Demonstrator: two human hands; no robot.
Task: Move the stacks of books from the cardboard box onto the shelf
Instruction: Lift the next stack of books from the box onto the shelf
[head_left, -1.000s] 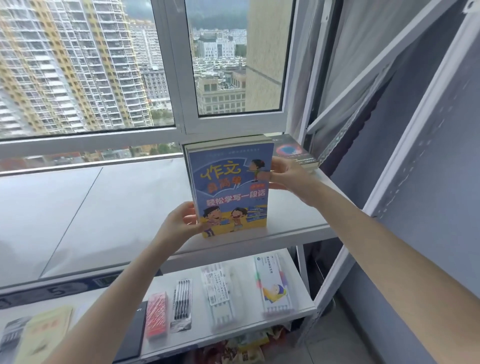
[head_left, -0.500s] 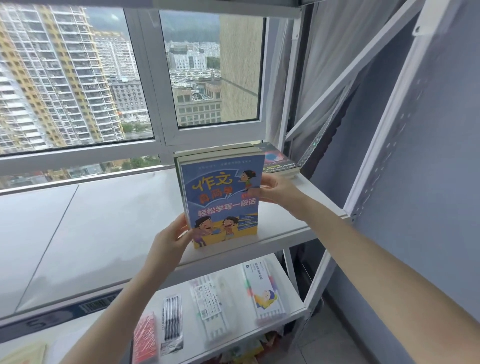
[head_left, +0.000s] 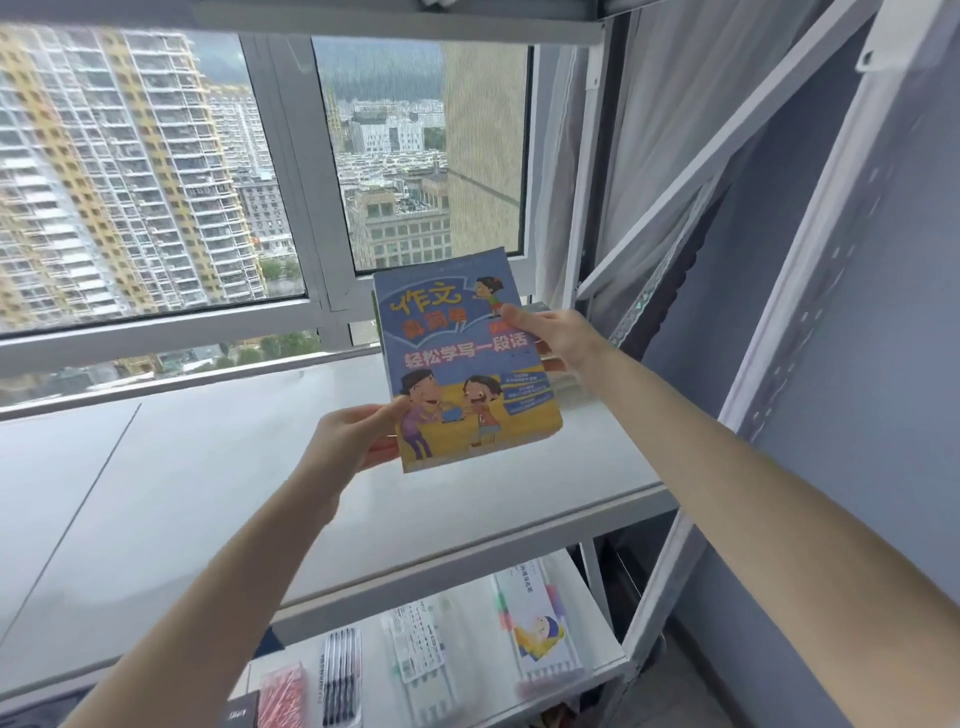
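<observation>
A stack of books (head_left: 462, 364) with a blue and yellow cartoon cover facing me is held above the white shelf board (head_left: 208, 493), tilted back toward the window. My left hand (head_left: 353, 436) grips its lower left corner. My right hand (head_left: 550, 332) grips its right edge near the top. Behind my right hand, other books (head_left: 558, 374) lie flat at the shelf's far right, mostly hidden. The cardboard box is out of view.
A lower shelf (head_left: 597, 660) carries pen packs (head_left: 340, 675), a red pack (head_left: 283, 696) and a marker box (head_left: 535, 623). White shelf uprights (head_left: 810, 270) and a blue-grey wall stand on the right. A window frame (head_left: 291, 171) runs behind the shelf.
The stack has risen off the shelf board's front edge and tilted back toward the window. Both hands keep their grip. The view has tipped upward.
</observation>
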